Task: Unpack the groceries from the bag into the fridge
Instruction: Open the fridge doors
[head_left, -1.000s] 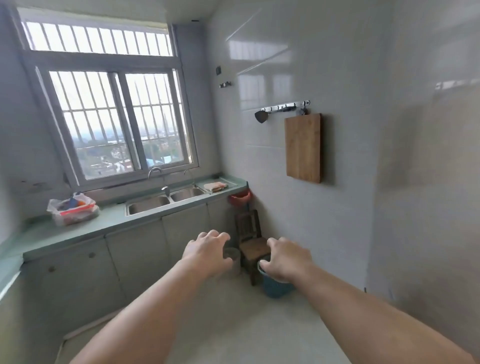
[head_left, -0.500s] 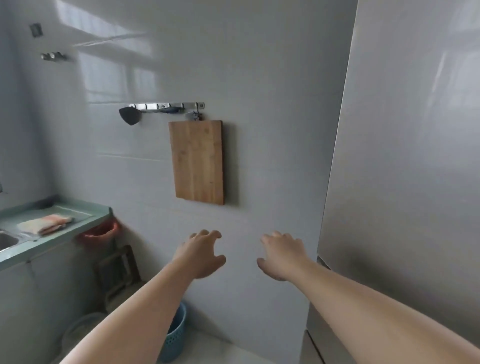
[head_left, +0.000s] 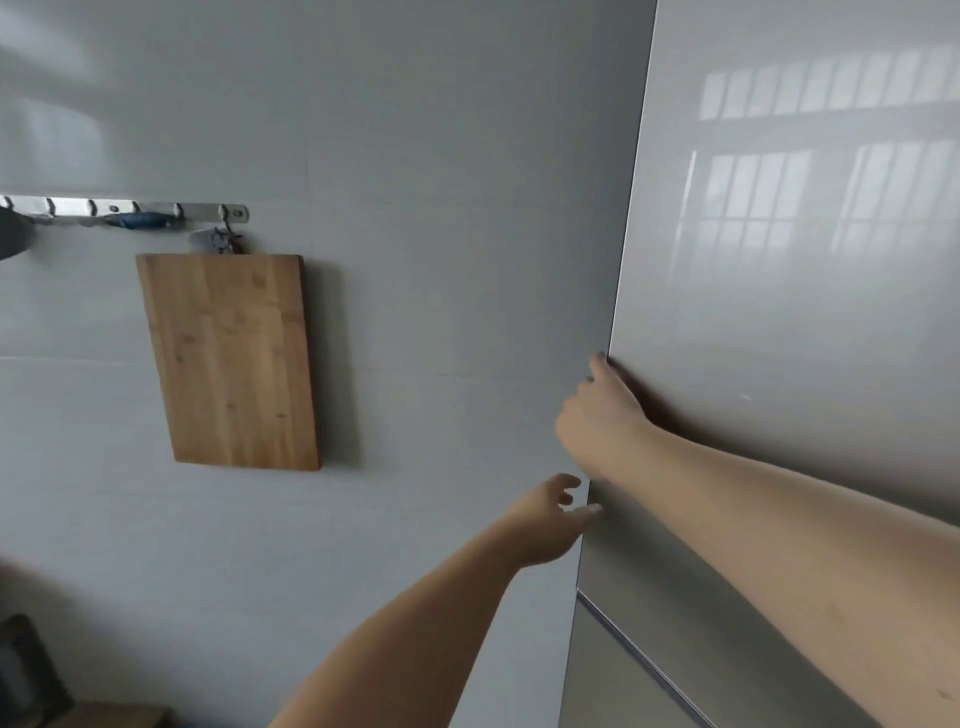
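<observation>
The fridge fills the right side, its glossy grey upper door (head_left: 779, 312) closed, with a seam to a lower door (head_left: 613, 670) beneath it. My right hand (head_left: 602, 415) is on the upper door's left edge, fingers curled around it and thumb lying along the front. Just below, my left hand (head_left: 550, 514) reaches in with fingers apart, its fingertips touching the same edge and holding nothing. The grocery bag is out of view.
A wooden cutting board (head_left: 228, 358) hangs on the tiled wall from a metal hook rail (head_left: 124, 210) left of the fridge. A dark utensil (head_left: 13, 236) hangs at the far left. A dark stool (head_left: 26, 670) sits in the bottom left corner.
My view has swung right from the counter and sink to the fridge. Both hands have moved right and forward onto the upper door's left edge, the right hand closing on it.
</observation>
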